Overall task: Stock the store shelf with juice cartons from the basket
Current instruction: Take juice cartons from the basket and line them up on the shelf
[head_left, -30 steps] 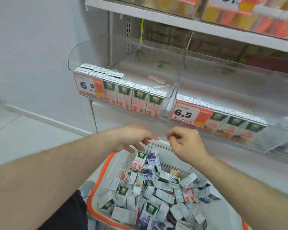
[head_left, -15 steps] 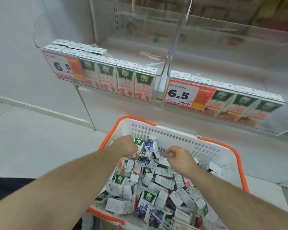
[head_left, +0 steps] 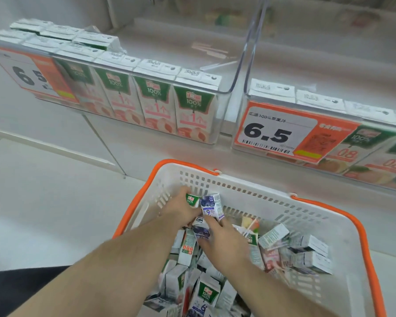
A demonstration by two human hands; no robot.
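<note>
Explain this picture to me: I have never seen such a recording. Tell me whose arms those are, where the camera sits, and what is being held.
There is no machine here. A person wears a camera on the head, so you look down along their own two arms. Below is a white basket with an orange rim, full of small juice cartons. The left hand grips a green-topped carton; the right hand reaches a purple carton beside it, though whether it grips it is unclear. Behind stands the shelf, with cartons lined up behind clear fronts and two price tags reading 6.5.
</note>
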